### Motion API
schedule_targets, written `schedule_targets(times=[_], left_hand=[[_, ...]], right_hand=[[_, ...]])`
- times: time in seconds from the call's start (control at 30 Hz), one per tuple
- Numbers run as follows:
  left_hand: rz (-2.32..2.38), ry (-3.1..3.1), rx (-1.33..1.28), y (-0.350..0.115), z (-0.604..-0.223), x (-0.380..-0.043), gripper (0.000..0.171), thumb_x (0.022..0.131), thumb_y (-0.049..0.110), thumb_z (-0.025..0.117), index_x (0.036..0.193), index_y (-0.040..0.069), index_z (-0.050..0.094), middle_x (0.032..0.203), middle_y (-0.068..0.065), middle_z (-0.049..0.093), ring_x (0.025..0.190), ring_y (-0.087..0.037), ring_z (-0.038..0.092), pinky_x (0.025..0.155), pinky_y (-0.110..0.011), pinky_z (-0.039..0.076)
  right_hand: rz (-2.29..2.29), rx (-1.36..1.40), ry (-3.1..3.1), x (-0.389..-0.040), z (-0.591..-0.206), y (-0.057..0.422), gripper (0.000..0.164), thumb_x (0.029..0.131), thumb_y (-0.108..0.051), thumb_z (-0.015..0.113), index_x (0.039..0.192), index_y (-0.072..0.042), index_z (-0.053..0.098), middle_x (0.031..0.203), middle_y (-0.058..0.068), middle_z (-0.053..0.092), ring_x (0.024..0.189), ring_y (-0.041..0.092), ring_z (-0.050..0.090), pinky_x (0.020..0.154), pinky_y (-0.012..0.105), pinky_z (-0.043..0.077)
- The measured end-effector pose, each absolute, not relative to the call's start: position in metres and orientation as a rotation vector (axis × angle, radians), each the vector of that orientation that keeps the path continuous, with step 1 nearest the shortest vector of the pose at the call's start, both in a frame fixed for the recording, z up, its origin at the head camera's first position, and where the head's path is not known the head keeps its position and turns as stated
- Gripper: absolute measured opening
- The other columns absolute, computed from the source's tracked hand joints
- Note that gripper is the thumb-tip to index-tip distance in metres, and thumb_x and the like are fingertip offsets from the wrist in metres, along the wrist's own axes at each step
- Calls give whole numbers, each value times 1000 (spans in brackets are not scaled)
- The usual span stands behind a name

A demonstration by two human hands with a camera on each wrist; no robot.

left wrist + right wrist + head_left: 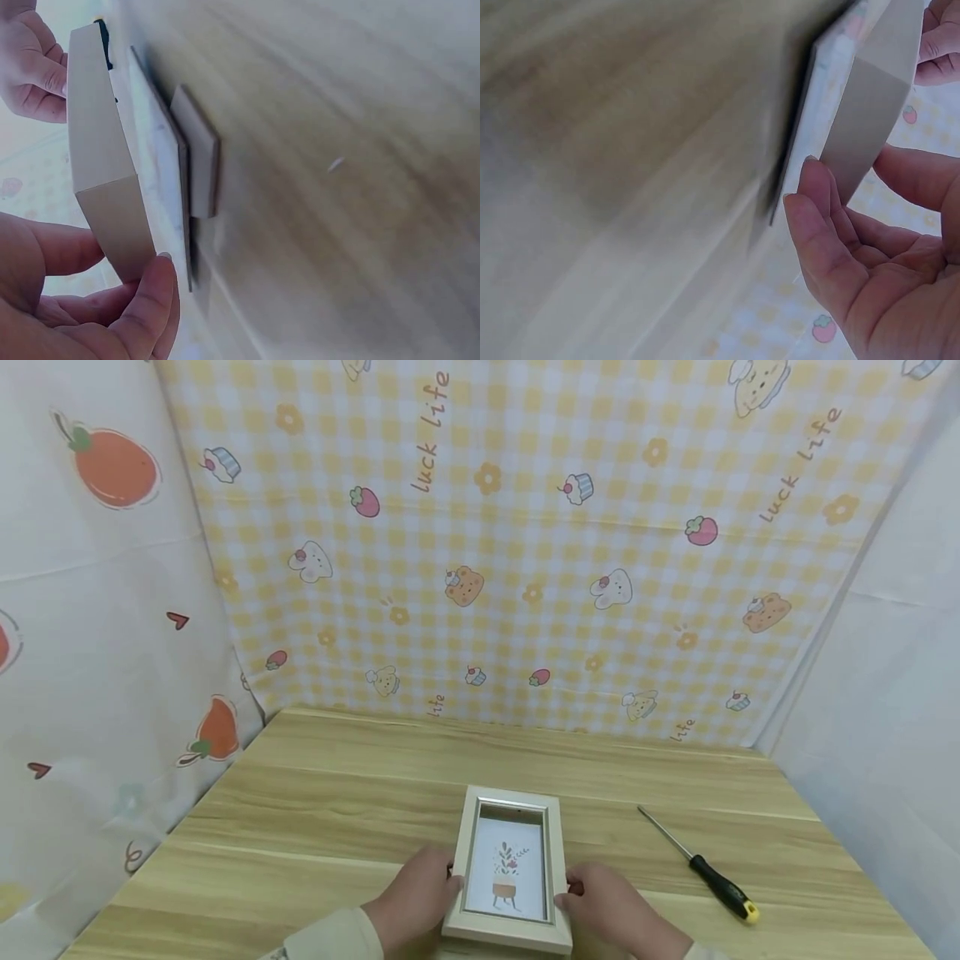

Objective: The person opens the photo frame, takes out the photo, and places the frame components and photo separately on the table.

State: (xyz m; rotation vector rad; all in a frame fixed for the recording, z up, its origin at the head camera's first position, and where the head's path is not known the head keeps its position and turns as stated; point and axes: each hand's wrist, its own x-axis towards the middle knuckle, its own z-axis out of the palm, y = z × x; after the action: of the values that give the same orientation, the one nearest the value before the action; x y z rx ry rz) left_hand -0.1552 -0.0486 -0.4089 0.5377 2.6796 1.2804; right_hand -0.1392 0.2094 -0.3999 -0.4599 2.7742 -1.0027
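Both hands hold a cream picture frame (507, 930) by its long sides, near the front of the table. My left hand (422, 893) grips its left side and my right hand (611, 906) its right side, thumbs on the front edge. Below the frame lies a backing board (182, 169) with a white picture card (517, 852) on it, a potted plant printed on the card. The wrist views show a narrow gap between frame and board. Under the board sticks out a flat brown stand leg (201, 154). Fingertips of the right hand (885, 262) reach close to the board's edge.
A screwdriver (705, 868) with a black and yellow handle lies on the wooden table (337, 793) to the right of the frame. Behind the table hangs a yellow checked cloth (525, 635), with white cloths (97, 652) at the sides.
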Motion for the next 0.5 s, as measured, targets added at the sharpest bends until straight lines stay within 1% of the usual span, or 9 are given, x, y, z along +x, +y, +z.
schedule_targets(times=[0.07,0.23,0.33,0.4,0.5], left_hand=[[1283,2692,534,-48,-406,-158,5,88,1,61,84,-2,64,72,-2,60,66,-11,53,58,-28,46],[1291,2697,499,-46,-396,-167,10,89,1,60,79,-2,59,66,-2,53,59,-13,49,52,-27,43],[1300,2700,476,-45,-391,-173,10,89,0,59,80,-2,59,67,-3,53,60,-14,49,51,-26,43],[1294,2712,461,-45,-389,-177,10,89,0,59,79,-2,58,66,-3,52,59,-15,48,50,-27,43],[1285,2717,436,-43,-388,-185,10,90,0,58,81,-4,59,67,-4,52,59,-15,49,50,-27,43]], right_hand=[[-1000,-480,2787,-142,-396,210,14,85,-8,68,74,-6,60,61,-5,46,52,4,37,46,21,32],[-979,-512,2849,-152,-386,209,28,85,-8,68,65,-9,49,58,-6,38,50,4,32,46,20,26],[-963,-491,2868,-158,-380,206,34,85,-8,68,63,-10,43,57,-6,36,50,5,30,46,19,24],[-951,-463,2870,-162,-378,204,30,85,-7,68,64,-9,46,57,-5,37,50,6,31,46,19,24],[-935,-395,2880,-169,-375,202,21,85,-7,69,69,-5,55,58,-3,42,51,9,35,46,20,27]])
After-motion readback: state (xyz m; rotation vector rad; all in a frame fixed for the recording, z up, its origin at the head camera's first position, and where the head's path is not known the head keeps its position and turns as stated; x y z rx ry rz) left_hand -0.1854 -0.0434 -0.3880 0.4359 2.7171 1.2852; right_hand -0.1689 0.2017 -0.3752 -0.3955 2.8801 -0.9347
